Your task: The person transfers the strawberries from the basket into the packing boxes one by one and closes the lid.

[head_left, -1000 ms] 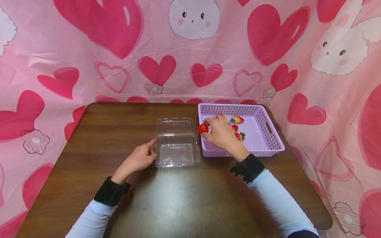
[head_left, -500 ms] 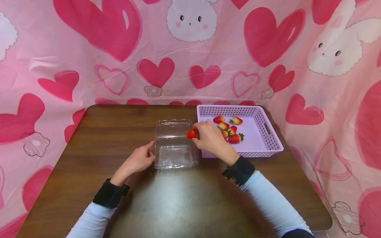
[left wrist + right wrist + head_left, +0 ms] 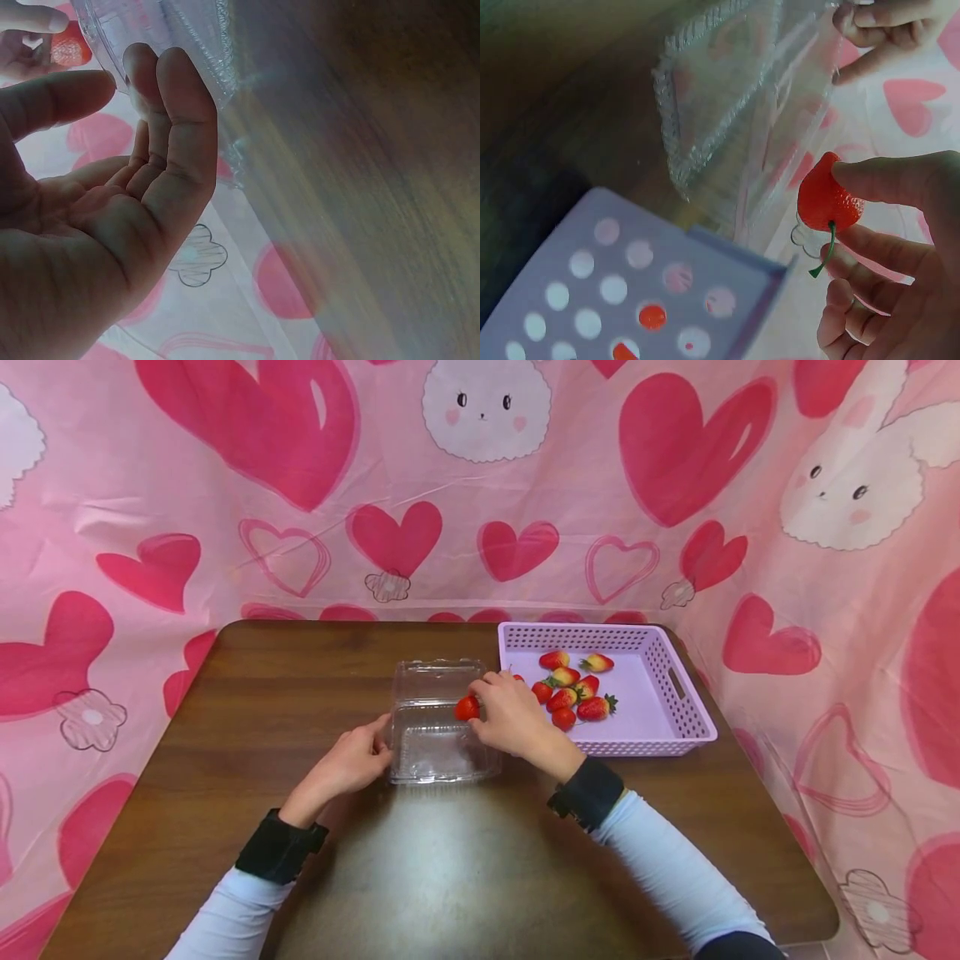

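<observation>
My right hand pinches a red strawberry over the clear plastic clamshell box. In the right wrist view the strawberry sits between thumb and fingers, its thin green stem hanging down. The box stands with its lid folded back, and its tray shows no fruit inside. At the box's left side my left hand holds the edge; the left wrist view shows thumb and fingertips right at the rim. Several red and yellow strawberries lie in the lilac basket, mostly in its left half.
Just right of the box stands the basket, with perforated walls and a handle slot. Both rest on a dark brown wooden table with rounded corners. A pink curtain with hearts and rabbits hangs behind the table and along its sides.
My right hand has moved left with the strawberry, from above the basket to above the box, uncovering more strawberries in the basket. The left hand stays at the box's edge.
</observation>
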A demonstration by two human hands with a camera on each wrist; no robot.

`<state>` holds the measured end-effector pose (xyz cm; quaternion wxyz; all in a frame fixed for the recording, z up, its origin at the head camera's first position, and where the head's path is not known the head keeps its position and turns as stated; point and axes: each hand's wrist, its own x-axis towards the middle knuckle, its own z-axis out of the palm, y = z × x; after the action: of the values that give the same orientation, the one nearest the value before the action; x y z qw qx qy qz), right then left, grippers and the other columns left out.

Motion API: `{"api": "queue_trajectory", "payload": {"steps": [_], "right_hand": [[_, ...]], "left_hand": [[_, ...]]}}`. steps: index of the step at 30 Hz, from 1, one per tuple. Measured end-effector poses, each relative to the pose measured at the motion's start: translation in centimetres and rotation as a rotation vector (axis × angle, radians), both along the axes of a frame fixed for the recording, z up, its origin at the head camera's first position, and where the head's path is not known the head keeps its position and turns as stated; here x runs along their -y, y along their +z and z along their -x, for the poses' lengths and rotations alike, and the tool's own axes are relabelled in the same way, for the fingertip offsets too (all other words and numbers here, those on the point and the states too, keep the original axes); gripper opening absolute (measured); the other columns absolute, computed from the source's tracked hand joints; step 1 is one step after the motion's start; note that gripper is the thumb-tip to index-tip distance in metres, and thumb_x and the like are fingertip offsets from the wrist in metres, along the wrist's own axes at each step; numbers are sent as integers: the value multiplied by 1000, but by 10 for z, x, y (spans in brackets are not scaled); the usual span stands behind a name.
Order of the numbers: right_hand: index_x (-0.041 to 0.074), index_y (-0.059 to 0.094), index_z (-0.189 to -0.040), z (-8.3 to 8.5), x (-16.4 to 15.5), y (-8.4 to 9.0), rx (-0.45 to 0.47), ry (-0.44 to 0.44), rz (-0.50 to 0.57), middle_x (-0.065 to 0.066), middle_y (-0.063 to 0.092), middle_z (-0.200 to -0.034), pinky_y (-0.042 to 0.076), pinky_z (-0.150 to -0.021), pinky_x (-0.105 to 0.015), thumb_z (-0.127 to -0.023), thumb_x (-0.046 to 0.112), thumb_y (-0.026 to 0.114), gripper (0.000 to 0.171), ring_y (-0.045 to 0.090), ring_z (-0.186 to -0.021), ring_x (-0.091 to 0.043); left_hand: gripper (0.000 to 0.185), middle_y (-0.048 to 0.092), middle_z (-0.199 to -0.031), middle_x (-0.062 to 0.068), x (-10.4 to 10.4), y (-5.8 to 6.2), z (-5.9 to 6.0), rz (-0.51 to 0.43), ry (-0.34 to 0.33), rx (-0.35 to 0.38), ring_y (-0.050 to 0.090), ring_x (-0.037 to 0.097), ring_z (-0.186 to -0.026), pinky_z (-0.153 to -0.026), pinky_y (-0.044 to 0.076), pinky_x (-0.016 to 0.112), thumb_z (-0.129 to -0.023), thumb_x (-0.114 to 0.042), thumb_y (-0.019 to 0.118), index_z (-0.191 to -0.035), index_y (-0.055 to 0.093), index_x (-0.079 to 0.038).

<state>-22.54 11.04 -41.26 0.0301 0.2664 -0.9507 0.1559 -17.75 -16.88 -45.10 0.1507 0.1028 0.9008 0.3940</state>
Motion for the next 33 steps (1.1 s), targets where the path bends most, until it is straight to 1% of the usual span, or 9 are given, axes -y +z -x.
{"api": "queue_trajectory", "payload": {"steps": [6,13,19,22,27,33], "right_hand": [[5,73,-122,-1,8,-7,4,29,-20,-10,69,-108,54,-82,-38,-82,26,89,47,60,-97,-25],[5,73,-123,-3,18,-20,31,46,-69,-9,68,-107,56,-81,-37,-82,28,88,50,62,-95,-25],[6,73,-118,-4,28,-28,17,86,-104,-8,68,-101,56,-80,-39,-85,28,86,42,64,-92,-26],[6,72,-116,-4,31,-31,27,86,-118,-8,68,-99,56,-80,-39,-86,27,85,39,65,-90,-26],[7,72,-120,-2,34,-35,61,71,-129,-8,69,-102,56,-83,-38,-87,28,85,42,65,-91,-25],[7,72,-120,-1,36,-38,97,66,-126,-8,70,-101,57,-79,-37,-87,27,85,40,65,-89,-24]], "left_hand": [[71,57,-81,9,-1,0,1,3,0,-2,52,21,-63,-55,44,32,-99,-7,61,-161,30,8],[71,57,-80,8,-2,-1,2,1,-4,-1,53,21,-62,-55,44,32,-98,-7,60,-161,30,8],[71,57,-79,9,-1,-1,3,-3,-1,1,53,21,-62,-55,44,33,-98,-6,60,-161,30,8],[71,56,-79,8,-2,-2,3,1,-5,-11,52,20,-61,-55,43,33,-98,-6,60,-161,31,9],[71,56,-78,7,-3,-1,2,2,-12,-29,50,19,-61,-55,42,33,-97,-5,59,-160,32,9],[70,55,-77,7,-4,0,1,-13,-8,-11,50,20,-60,-54,42,33,-97,-5,59,-160,31,9]]}}
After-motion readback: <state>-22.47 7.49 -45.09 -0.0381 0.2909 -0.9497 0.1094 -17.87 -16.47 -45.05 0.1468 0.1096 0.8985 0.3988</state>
